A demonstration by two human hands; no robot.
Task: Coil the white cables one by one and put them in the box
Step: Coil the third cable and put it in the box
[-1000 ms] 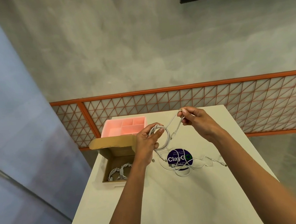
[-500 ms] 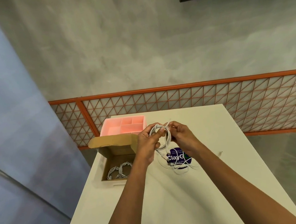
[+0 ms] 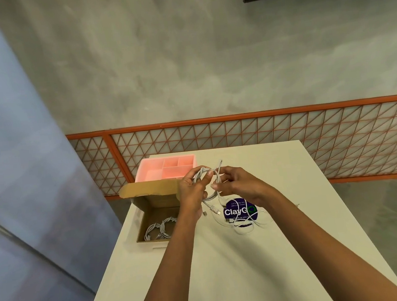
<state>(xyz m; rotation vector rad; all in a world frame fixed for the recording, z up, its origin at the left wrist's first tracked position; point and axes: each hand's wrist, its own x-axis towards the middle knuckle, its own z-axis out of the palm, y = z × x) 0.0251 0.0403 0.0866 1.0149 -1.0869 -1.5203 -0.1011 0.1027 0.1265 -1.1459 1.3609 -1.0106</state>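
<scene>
Head view: both hands, left (image 3: 191, 189) and right (image 3: 238, 183), pinch one coiled cable (image 3: 210, 180) above the table (image 3: 298, 237), closer together than before, two coils (image 3: 160, 229) in one box (image 3: 149, 203).

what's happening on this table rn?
A person is coiling a white cable in mid-air, left hand gripping the loops, right hand feeding the end in. Two coiled cables already lie in the open cardboard box. More loose cable lies on the table, over a purple sticker.
</scene>
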